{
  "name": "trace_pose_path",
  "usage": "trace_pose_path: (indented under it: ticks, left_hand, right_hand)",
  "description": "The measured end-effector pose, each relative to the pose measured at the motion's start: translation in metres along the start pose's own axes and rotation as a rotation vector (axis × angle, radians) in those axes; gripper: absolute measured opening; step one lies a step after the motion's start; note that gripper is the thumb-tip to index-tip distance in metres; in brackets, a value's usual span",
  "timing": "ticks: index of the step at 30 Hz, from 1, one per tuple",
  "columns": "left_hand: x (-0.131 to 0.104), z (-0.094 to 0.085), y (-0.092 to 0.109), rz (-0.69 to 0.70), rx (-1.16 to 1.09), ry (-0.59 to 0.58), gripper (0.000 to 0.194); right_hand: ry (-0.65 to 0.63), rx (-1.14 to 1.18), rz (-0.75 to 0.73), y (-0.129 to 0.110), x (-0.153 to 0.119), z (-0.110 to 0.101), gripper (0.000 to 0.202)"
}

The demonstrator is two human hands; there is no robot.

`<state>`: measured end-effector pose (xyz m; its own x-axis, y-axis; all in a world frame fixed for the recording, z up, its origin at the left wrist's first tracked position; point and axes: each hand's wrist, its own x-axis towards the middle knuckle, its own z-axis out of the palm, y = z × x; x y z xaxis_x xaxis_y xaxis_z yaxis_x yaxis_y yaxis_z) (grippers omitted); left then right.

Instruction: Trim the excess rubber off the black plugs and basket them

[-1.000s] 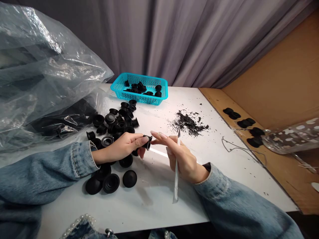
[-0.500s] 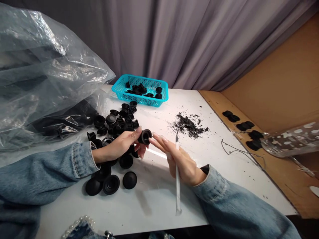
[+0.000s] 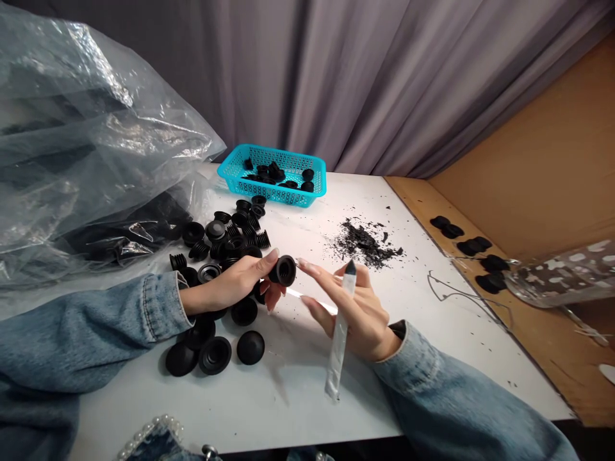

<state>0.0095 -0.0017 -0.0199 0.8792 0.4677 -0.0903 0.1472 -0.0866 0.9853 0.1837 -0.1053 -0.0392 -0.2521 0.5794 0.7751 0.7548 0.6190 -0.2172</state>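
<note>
Left hand point(image 3: 230, 286): pinching a black ribbed plug point(image 3: 283, 271), around mid-scene
Right hand point(image 3: 368, 320): half open, pale-handled tool point(image 3: 337, 352) tucked in its fingers
Rim: getting a fingertip check, looks like; tool use would want a regrip imo

From my end, the left hand point(image 3: 235, 282) covers part of the heap of black pieces point(image 3: 235, 245). I can't see the middle of the tool point(image 3: 337, 358), tucked behind fingers of the right hand point(image 3: 360, 314). Cloudy plastic blurs what the big bag point(image 3: 120, 128) holds, and the left edge crops it. The right edge cuts a patterned pouch point(image 3: 571, 272). The smallest black crumbs point(image 3: 368, 243) are too tiny for me to make out.
</note>
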Motion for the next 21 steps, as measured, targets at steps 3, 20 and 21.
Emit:
trace_pose_path:
  ticks: [3, 20, 21]
  left_hand:
    - [-0.001, 0.001, -0.001, -0.009, 0.067, -0.042, 0.071]
    - [-0.003, 0.001, -0.015, 0.628, 0.622, 0.366, 0.030]
    - [-0.003, 0.001, -0.015, 0.633, 0.619, 0.367, 0.028]
  right_hand:
    - [-0.036, -0.117, -0.095, 0.001, 0.001, -0.001, 0.069]
    - [0.145, -0.016, 0.157, -0.006, 0.006, 0.009, 0.022]
    - [0.144, -0.020, 0.166, -0.007, 0.006, 0.010, 0.020]
